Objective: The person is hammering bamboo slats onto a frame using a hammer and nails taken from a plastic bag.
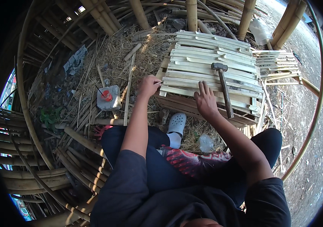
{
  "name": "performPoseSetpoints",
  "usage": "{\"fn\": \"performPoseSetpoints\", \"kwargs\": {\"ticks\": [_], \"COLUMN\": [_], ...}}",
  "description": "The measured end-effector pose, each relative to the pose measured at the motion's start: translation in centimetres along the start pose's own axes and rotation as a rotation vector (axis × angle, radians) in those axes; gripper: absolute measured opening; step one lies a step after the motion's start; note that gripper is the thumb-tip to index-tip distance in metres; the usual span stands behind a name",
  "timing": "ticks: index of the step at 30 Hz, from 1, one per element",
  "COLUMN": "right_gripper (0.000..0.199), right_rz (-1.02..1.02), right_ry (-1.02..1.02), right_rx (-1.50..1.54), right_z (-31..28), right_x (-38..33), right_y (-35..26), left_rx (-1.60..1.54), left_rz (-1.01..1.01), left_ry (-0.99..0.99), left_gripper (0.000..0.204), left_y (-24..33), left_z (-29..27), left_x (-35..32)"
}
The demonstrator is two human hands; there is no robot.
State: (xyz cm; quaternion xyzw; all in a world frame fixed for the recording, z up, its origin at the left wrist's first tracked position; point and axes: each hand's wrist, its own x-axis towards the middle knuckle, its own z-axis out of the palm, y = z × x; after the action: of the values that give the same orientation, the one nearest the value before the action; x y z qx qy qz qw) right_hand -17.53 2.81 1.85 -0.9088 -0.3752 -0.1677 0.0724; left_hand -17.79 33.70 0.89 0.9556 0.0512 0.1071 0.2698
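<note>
Pale bamboo slats lie side by side across a stacked wooden panel [210,60] in front of me. At its left edge my left hand [150,86] is closed in a pinch; a thin, dark, nail-like piece [159,82] shows at the fingertips, too small to make out surely. My right hand [205,101] rests on the nearer slats, two fingers stretched out and the others partly bent, holding nothing visible. Just right of it lies a hammer [225,85] with a dark metal head and wooden handle, the handle's end reaching past the panel's near edge.
Left of the panel, a red cup [107,96] with a thin stick stands on a grey block [109,103]. A smaller slatted panel [277,64] sits at the right. Bamboo posts [191,15] rise behind; a clear plastic piece [206,143] lies near my shoe [177,123].
</note>
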Motion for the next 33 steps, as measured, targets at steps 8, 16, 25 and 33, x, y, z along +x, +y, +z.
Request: {"fn": "performPoseSetpoints", "kwargs": {"ticks": [8, 16, 25, 33], "right_gripper": [0.023, 0.025, 0.023, 0.024], "right_rz": [0.048, 0.035, 0.039, 0.047], "right_ry": [-0.113, -0.127, -0.114, -0.111], "right_rx": [0.142, 0.099, 0.143, 0.139], "right_z": [2.5, 2.4, 3.2, 3.5], "right_x": [0.3, 0.7, 0.4, 0.1], "right_y": [1.8, 1.4, 2.3, 2.7], "left_rx": [-0.243, -0.246, -0.339, -0.373], "left_rz": [0.076, -0.028, -0.128, -0.335], "left_ry": [0.035, 0.397, 0.516, 0.588], "left_gripper": [0.019, 0.01, 0.007, 0.006], "left_y": [-1.2, -0.9, -0.8, -0.2], "left_z": [1.2, 3.5, 5.3, 5.6], "left_x": [0.1, -0.1, 0.9, 1.7]}}
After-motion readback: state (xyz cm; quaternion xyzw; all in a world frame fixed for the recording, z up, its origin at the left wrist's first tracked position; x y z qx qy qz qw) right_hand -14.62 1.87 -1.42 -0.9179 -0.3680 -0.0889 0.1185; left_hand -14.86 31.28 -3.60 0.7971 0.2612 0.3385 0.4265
